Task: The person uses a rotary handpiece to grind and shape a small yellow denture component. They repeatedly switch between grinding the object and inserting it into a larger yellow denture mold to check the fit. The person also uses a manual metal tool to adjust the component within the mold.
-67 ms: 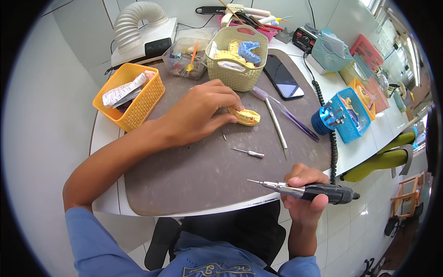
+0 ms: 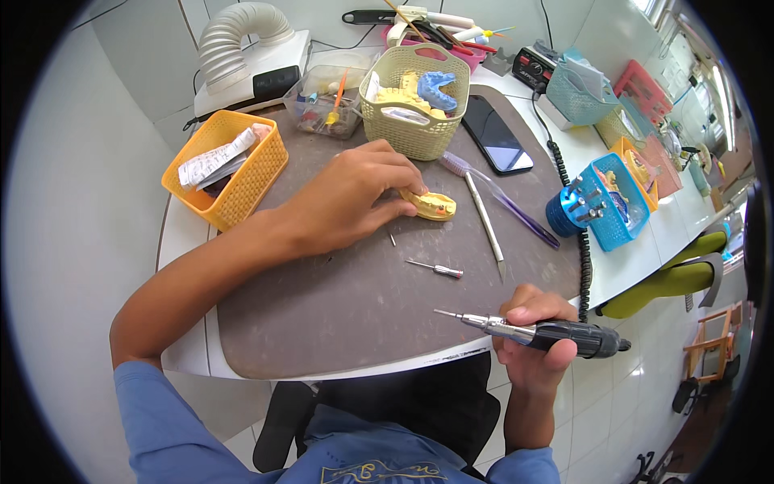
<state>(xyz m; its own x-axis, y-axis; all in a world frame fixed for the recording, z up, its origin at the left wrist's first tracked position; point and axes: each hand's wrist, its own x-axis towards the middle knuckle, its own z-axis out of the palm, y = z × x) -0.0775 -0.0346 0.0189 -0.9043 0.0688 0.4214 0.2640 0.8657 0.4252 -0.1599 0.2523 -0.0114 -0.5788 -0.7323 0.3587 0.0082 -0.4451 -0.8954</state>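
Observation:
My left hand (image 2: 367, 189) grips a yellow dental cast (image 2: 436, 206) on the brown mat, thumb and fingers closed on its left end. A small reddish spot shows among the cast's teeth. In my right hand (image 2: 532, 335) is a black and silver rotary handpiece (image 2: 574, 335), held over the mat's front edge with its thin tip pointing left. Between the hands lie a small screwdriver-like tool (image 2: 435, 269) and a tiny metal pin (image 2: 393, 239). A white-handled knife (image 2: 486, 229) and a purple toothbrush (image 2: 516, 208) rest to the right of the cast.
Behind the cast stands a green basket (image 2: 415, 137) of casts with a blue impression. A yellow basket (image 2: 266, 165) with papers is left, a phone (image 2: 497, 137) behind right. A blue bur holder (image 2: 568, 211) and blue basket (image 2: 617, 234) sit beside the coiled cord (image 2: 584, 274).

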